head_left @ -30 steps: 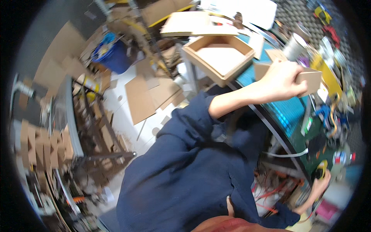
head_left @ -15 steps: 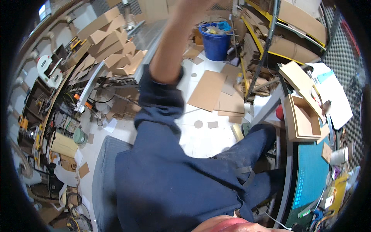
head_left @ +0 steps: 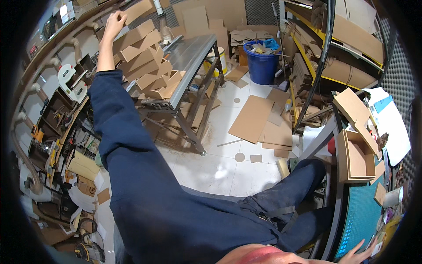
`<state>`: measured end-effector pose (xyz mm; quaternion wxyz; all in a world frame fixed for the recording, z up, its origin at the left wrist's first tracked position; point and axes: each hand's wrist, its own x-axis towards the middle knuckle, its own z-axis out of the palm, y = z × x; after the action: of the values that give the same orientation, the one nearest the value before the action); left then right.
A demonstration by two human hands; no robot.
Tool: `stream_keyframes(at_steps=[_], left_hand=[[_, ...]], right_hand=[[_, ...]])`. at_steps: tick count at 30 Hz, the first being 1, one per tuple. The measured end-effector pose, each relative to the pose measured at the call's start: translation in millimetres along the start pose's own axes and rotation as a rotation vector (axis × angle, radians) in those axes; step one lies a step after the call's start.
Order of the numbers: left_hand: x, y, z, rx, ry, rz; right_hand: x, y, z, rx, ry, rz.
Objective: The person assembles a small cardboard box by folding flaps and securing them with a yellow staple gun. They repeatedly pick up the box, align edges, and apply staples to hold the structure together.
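Observation:
My left arm reaches far out to the upper left. At its end my left hand is closed, fingers curled at the end of a brown cardboard box. Below and beside it, several open cardboard boxes lean stacked on a metal-topped table. At the lower right edge, my right hand shows in part, its fingers spread over the near end of a green cutting mat. Nothing shows in its grasp.
An open cardboard box sits on the workbench at right. A blue bin full of scraps stands by a shelf rack. Flat cardboard sheets lie on the floor. Tools crowd the left bench, near a white curved device.
My left arm has swung from the upper middle to the left, bringing the hand into view at the boxes. The view has shifted, and my right hand has appeared at the lower right.

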<state>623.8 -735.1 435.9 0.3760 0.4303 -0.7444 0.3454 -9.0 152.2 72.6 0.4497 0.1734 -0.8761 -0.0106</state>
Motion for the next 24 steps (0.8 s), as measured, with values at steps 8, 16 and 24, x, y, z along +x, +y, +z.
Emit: stream_keyframes(at_steps=[8,16,24], left_hand=[[-23.5,11.1,40.0,0.017,-0.092,-0.208],[12.3,150.7,33.3,-0.055,0.406,-0.072],[-49.2,554.9,51.2,-0.835,0.051,0.323]], right_hand=[[30.5,-52.0,-40.4,0.372,-0.066,0.007],[9.3,-32.6,-13.0,0.465,-0.105,0.187],[-14.0,-41.3,-37.8,0.642,-0.109,0.42]])
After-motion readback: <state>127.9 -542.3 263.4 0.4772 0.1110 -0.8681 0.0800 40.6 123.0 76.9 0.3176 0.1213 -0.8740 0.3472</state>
